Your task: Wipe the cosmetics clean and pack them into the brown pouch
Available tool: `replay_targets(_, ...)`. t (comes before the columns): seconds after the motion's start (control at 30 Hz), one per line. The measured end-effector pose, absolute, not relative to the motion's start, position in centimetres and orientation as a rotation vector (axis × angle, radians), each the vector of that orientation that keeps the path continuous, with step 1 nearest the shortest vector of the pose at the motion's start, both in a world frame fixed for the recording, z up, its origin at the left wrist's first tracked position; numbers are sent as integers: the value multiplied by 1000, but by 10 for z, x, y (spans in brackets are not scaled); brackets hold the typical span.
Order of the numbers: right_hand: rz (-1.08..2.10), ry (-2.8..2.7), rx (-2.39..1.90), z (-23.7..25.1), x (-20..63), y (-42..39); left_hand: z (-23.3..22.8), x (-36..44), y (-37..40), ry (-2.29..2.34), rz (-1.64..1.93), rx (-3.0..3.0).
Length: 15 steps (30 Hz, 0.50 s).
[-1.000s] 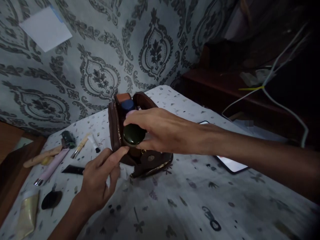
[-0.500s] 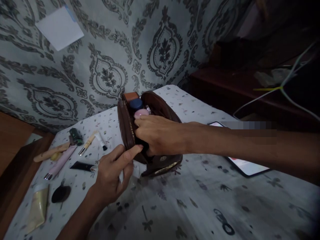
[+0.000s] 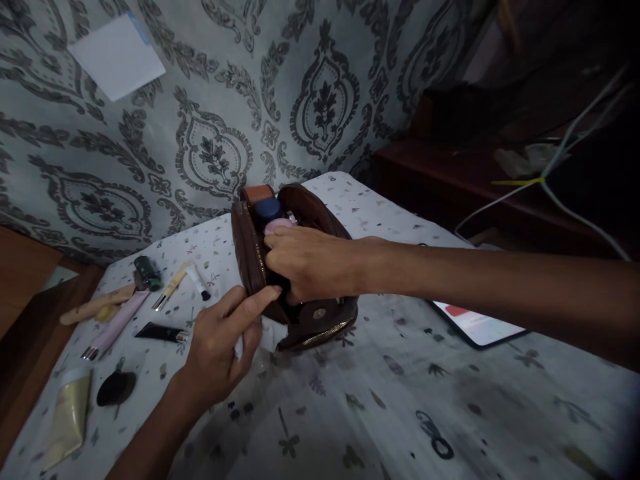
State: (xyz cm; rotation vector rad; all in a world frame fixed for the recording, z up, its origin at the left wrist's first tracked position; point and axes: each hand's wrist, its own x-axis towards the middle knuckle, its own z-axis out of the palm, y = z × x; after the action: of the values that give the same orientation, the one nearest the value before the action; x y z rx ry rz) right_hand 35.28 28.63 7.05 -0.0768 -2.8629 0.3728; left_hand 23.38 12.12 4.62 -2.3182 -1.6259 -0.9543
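Observation:
A brown zippered bag [image 3: 246, 248] lies open on the patterned sheet, with a blue round-topped item [image 3: 269, 209] and a pink round item [image 3: 278, 225] showing inside. My right hand [image 3: 313, 263] reaches into its opening, knuckles up; the fingertips are hidden within, so any hold there is out of sight. At the bag's near left edge, my left hand [image 3: 227, 337] grips the rim, its index finger along the opening and the other fingers curled. A crumpled white piece, perhaps tissue [image 3: 273, 333], shows between that hand and the bag.
Left on the sheet lie a black tube [image 3: 161, 332], pink tube [image 3: 116, 325], cream tube [image 3: 69, 413], black round item [image 3: 116, 387], small brush [image 3: 199, 283] and dark green bottle [image 3: 147, 272]. A phone [image 3: 483, 327] rests under my right forearm; a white cable [image 3: 575, 207] hangs at right.
The view has shifted slightly, so everything sits a little further left. My right hand stays inside the bag and my left stays on its rim; the forearm covers the phone differently.

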Motion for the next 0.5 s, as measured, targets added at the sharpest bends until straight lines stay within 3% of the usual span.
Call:
replay_targets(0.27, 94, -3219, -127, 102, 356, 278, 47, 234, 119, -1651, -902, -2329)
replay_targets(0.5, 8, -3174, -45, 95, 356, 280, 48, 234, 118, -1669, -858, -2306)
